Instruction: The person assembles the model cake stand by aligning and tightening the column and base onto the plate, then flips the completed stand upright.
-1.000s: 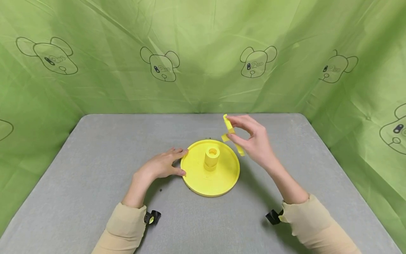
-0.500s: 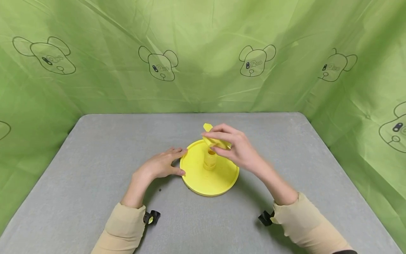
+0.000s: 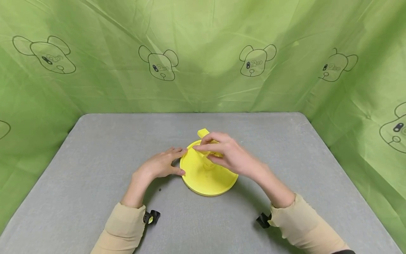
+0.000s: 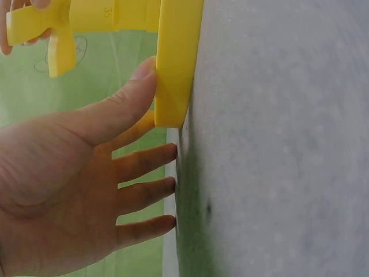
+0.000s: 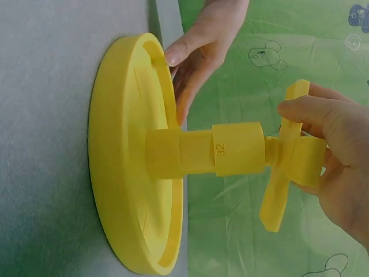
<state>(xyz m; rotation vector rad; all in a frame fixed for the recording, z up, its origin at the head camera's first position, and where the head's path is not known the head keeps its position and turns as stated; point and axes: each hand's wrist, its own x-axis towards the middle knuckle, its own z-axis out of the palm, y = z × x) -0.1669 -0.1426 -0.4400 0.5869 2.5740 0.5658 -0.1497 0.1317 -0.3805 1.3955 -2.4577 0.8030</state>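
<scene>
A round yellow base with a raised rim (image 3: 207, 187) lies on the table, and a stepped yellow post (image 5: 237, 149) marked "32" stands up from its middle. My right hand (image 3: 228, 155) pinches a yellow piece with several flat arms (image 5: 291, 153) between thumb and fingers. The narrow neck of that piece meets the top of the post in the right wrist view; its lower end is hidden there. On the left, my left hand (image 3: 161, 164) steadies the base, thumb against the rim and fingers straight and spread, some tips down on the table (image 4: 271, 173).
Green cloth (image 3: 203, 91) printed with bear-head outlines hangs behind the grey table and along both sides. A small dark speck (image 3: 160, 189) lies on the tabletop near the left wrist. Black wrist mounts (image 3: 152, 217) sit by both cuffs.
My right hand has brought the armed piece left and down, from beside the base to the top of the post, turning it flatter. The left hand and base have stayed nearly still.
</scene>
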